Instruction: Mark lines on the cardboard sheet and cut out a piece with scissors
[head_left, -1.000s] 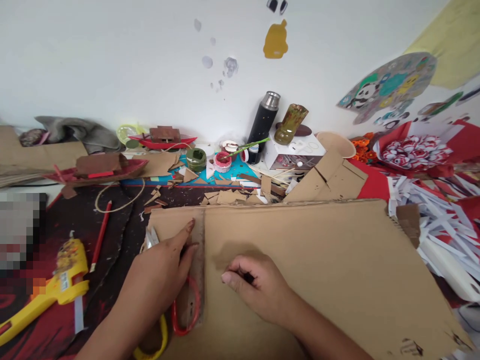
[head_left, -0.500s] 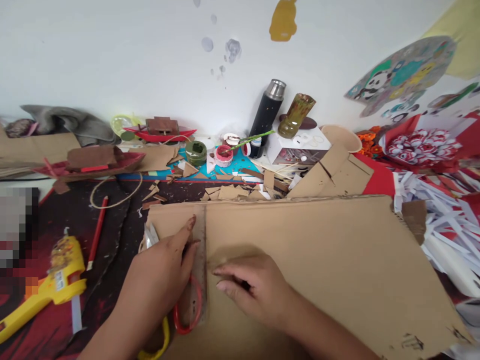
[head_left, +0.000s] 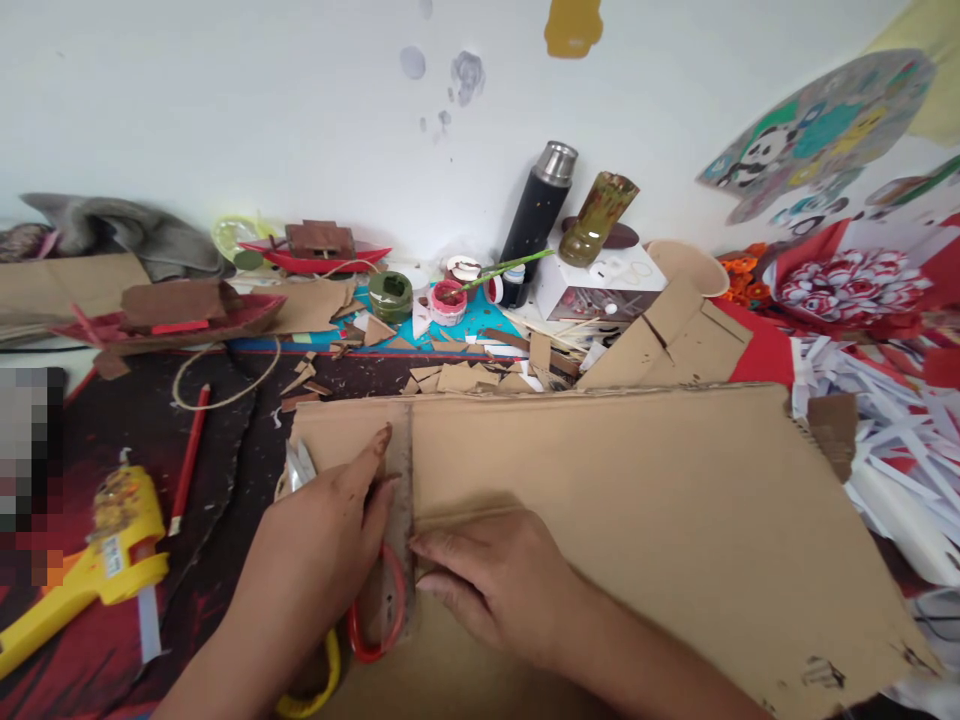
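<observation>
At your far left lies a yellow glue gun [head_left: 124, 575], a pale glue stick [head_left: 148, 625] poking out of its rear. Just right of it is a red pencil [head_left: 191, 455], and behind both, a brown-roofed toy boat [head_left: 172, 310] sits with a loop of string [head_left: 274, 362] beside it. A smaller red boat [head_left: 322, 245] stands farther back, near the wall.

Next come your scissors [head_left: 301, 468], lying beneath your left hand [head_left: 326, 530]: the blades show past its far side, the red and yellow handles on the near side. Your left forefinger points forward on a ruler [head_left: 403, 450], thumb spread a little apart from it; I can't make out whether the hidden fingers hold the scissors. The ruler runs front to back near the left end of a big cardboard sheet [head_left: 637, 520] lying flat before you.

Your right hand [head_left: 510, 590] is at the ruler's right edge, over the cardboard. Its forefinger and thumb tips are close together with a narrow gap, the other fingers curled under; I can't see whether they pinch anything.

Behind the sheet, going right, you have a green pot [head_left: 390, 297], a pink pot [head_left: 448, 303], a black flask [head_left: 536, 205] and a tilted vase [head_left: 600, 220]. Flowers [head_left: 847, 285] and a heap of paper strips [head_left: 885, 420] fill your far right.
</observation>
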